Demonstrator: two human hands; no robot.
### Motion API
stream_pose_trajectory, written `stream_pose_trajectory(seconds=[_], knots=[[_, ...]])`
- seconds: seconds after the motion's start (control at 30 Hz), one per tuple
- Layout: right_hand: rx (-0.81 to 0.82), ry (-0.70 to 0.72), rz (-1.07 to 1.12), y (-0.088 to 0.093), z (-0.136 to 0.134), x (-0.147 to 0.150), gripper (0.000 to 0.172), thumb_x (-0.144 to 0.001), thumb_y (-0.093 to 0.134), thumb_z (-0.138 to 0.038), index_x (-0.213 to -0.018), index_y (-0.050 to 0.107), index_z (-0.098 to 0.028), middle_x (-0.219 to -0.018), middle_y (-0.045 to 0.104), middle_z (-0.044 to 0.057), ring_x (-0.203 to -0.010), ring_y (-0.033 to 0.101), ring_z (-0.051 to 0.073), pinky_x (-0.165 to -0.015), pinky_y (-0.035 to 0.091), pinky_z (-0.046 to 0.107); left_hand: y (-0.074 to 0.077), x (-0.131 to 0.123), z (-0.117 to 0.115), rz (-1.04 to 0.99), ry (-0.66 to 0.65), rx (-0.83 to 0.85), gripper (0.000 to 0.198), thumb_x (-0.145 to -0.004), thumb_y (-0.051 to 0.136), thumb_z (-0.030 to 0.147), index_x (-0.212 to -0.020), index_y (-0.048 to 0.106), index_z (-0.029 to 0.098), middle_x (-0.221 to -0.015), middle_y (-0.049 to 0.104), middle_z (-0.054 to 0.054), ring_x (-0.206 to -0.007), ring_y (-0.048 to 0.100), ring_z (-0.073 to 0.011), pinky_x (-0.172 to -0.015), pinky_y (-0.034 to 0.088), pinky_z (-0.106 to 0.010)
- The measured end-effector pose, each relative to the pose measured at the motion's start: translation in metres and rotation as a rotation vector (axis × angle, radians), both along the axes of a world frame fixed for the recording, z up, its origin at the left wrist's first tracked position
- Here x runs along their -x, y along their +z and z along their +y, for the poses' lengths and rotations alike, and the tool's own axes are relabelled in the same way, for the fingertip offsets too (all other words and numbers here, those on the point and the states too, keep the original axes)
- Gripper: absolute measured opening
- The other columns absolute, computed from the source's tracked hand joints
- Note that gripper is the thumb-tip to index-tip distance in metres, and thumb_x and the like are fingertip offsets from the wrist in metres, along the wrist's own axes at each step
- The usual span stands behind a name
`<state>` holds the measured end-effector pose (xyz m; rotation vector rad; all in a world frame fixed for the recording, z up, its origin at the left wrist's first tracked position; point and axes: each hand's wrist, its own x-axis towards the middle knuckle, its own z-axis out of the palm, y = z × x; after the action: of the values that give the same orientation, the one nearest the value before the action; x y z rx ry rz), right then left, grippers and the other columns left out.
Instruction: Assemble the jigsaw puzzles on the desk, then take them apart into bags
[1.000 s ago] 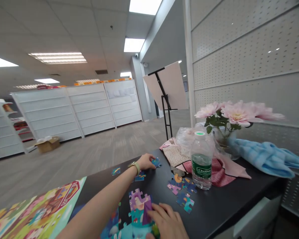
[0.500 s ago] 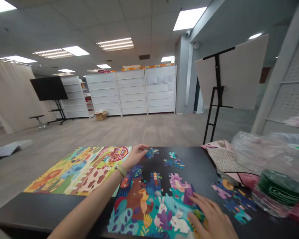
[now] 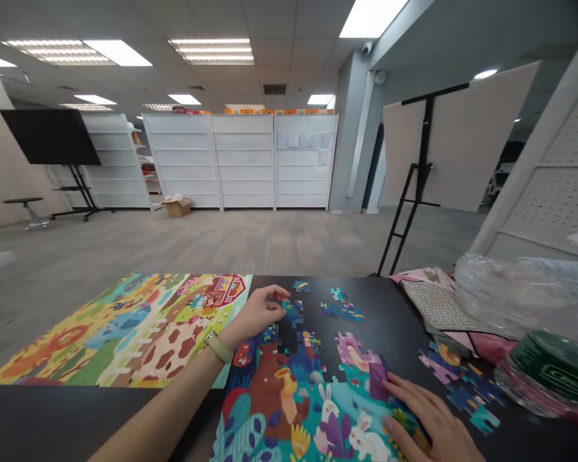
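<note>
Black surface [image 3: 390,308], part-assembled jigsaw puzzle [image 3: 289,410] at near edge; left hand [image 3: 260,314] curled at a blue piece [image 3: 293,313] near far edge, hold unclear; right hand [image 3: 428,417] spread open on the puzzle.

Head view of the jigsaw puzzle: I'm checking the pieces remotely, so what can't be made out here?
In the head view:
- Blue puzzle piece: partly hidden by the left hand, so I can't tell whether it is held.
- Purple puzzle piece: its lower edge is hidden by the right hand.
- Assembled puzzle: cut off by the bottom edge.
- Loose pieces: too small to read their pictures.
- Water bottle: cut off by the right edge.
</note>
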<state>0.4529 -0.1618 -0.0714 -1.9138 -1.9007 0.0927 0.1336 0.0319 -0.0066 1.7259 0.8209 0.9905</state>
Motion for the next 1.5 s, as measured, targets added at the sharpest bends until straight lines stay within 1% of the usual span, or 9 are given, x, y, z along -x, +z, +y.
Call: stream_pose_trajectory(seconds=[0.23, 0.4, 0.5, 0.67, 0.83, 0.93, 1.07, 1.27, 1.5], knots=[[-0.046, 0.009, -0.025, -0.005, -0.001, -0.001, 0.047, -0.086, 0.055, -0.059, -0.121, 0.07, -0.032, -0.134, 0.064, 0.005, -0.124, 0.058, 0.031, -0.099, 0.053, 0.049, 0.002, -0.005, -0.005, 0.017, -0.007, 0.015, 0.024, -0.078, 0.064, 0.019, -0.101, 0.066, 0.013, -0.089, 0.068, -0.005, -0.072, 0.063, -0.0133, -0.066, 0.047, -0.024], [-0.004, 0.006, -0.01, -0.003, -0.003, 0.002, 0.046, -0.088, 0.053, -0.055, -0.124, 0.068, -0.031, -0.138, 0.061, 0.005, -0.128, 0.054, 0.031, -0.101, 0.05, 0.051, -0.003, -0.009, -0.009, 0.13, 0.059, -0.167, 0.022, -0.088, 0.056, 0.023, -0.101, 0.072, 0.016, -0.087, 0.067, -0.004, -0.074, 0.059, -0.0143, -0.067, 0.046, -0.026], [-0.003, 0.003, 0.003, -0.002, -0.004, 0.004, 0.045, -0.088, 0.054, -0.055, -0.125, 0.067, -0.031, -0.138, 0.061, 0.005, -0.128, 0.054, 0.031, -0.102, 0.049, 0.051, -0.012, -0.012, -0.009, 0.134, 0.042, -0.196, 0.022, -0.089, 0.058, 0.026, -0.104, 0.071, 0.016, -0.09, 0.069, -0.006, -0.08, 0.062, -0.0169, -0.073, 0.049, -0.028], [-0.017, -0.011, 0.005, 0.002, -0.004, 0.007, 0.044, -0.087, 0.055, -0.053, -0.123, 0.069, -0.031, -0.135, 0.063, 0.005, -0.125, 0.056, 0.031, -0.1, 0.051, 0.051, -0.02, -0.032, 0.014, 0.101, -0.016, -0.115, 0.022, -0.081, 0.069, 0.026, -0.101, 0.068, 0.015, -0.099, 0.072, -0.009, -0.091, 0.068, -0.0206, -0.084, 0.053, -0.033], [-0.003, -0.005, -0.005, 0.006, -0.005, 0.008, 0.043, -0.088, 0.055, -0.051, -0.124, 0.068, -0.031, -0.136, 0.062, 0.005, -0.126, 0.057, 0.031, -0.1, 0.052, 0.05, -0.027, -0.063, 0.045, 0.129, -0.128, -0.083, 0.027, -0.073, 0.078, 0.028, -0.094, 0.07, 0.012, -0.084, 0.073, -0.006, -0.075, 0.069, -0.0175, -0.07, 0.055, -0.028], [-0.002, 0.008, -0.017, 0.006, -0.005, 0.008, 0.044, -0.088, 0.054, -0.051, -0.125, 0.068, -0.031, -0.137, 0.062, 0.005, -0.126, 0.057, 0.031, -0.099, 0.052, 0.05, -0.037, -0.069, 0.051, 0.154, -0.151, -0.095, 0.025, -0.075, 0.076, 0.031, -0.09, 0.072, 0.012, -0.078, 0.072, -0.005, -0.072, 0.067, -0.0169, -0.068, 0.054, -0.026], [-0.024, 0.01, -0.032, 0.004, -0.006, 0.007, 0.045, -0.088, 0.054, -0.053, -0.125, 0.068, -0.031, -0.136, 0.062, 0.004, -0.126, 0.057, 0.031, -0.099, 0.053, 0.051, -0.046, -0.064, 0.052, 0.177, -0.114, -0.138, 0.024, -0.082, 0.068, 0.033, -0.092, 0.071, 0.012, -0.086, 0.073, -0.008, -0.077, 0.067, -0.0172, -0.07, 0.052, -0.026], [-0.053, 0.011, -0.043, 0.001, -0.004, 0.006, 0.043, -0.087, 0.055, -0.053, -0.122, 0.069, -0.034, -0.134, 0.064, 0.003, -0.124, 0.059, 0.031, -0.096, 0.055, 0.05, -0.04, -0.064, 0.042, 0.293, -0.042, -0.282, 0.015, -0.08, 0.059, 0.019, -0.087, 0.071, 0.015, -0.079, 0.071, -0.003, -0.071, 0.063, -0.0149, -0.066, 0.047, -0.024], [-0.036, -0.005, -0.029, 0.003, -0.005, 0.009, 0.042, -0.087, 0.056, -0.052, -0.121, 0.07, -0.033, -0.134, 0.064, 0.004, -0.124, 0.059, 0.031, -0.097, 0.054, 0.049, -0.03, -0.067, 0.025, 0.461, 0.035, -0.441, 0.021, -0.069, 0.056, 0.01, -0.079, 0.072, 0.019, -0.078, 0.068, -0.002, -0.074, 0.061, -0.018, -0.072, 0.045, -0.026]])
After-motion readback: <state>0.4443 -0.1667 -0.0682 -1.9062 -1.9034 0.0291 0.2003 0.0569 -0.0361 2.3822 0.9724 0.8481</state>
